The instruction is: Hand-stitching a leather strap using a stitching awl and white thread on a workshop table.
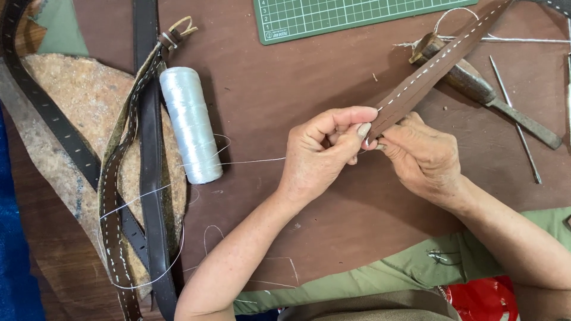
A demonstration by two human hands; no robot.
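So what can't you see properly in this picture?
Head view, the only one:
- Any needle: the fingers of the left hand and the right hand cover the end of the stitched brown leather strap.
- The strap's far end: cut off by the top edge.
- The green cutting mat: mostly cut off by the top edge.
- The awl's handle: partly hidden under the strap.
- The white thread: too thin to follow past the left hand.

Dark brown tabletop point(309, 77) (evenly lit)

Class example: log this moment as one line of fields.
left hand: pinches strap end | right hand: holds brown stitched strap | thread spool: lying left | awl: on table
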